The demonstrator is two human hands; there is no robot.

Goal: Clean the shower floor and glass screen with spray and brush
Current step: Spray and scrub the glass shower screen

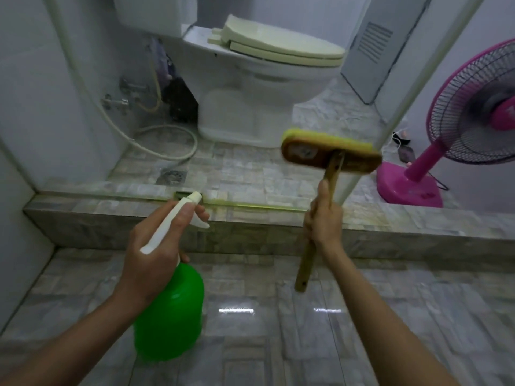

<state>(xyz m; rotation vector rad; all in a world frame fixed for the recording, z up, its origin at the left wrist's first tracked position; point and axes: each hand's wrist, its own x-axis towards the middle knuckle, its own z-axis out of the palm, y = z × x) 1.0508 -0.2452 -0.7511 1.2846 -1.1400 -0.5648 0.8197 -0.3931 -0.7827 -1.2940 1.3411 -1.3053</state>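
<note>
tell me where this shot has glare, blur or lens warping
Head view: two white glare streaks sit on the glossy floor tiles; the brush is motion-blurred at its head, and the green spray bottle looks soft-edged; the wide lens bows the white screen post; the light is dim and even, with no hard shadows.

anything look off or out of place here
The cream toilet seat and lid sit skewed on the bowl, hinge end swung off-centre. A pink pedestal fan stands at right, odd beside wet cleaning.
</note>
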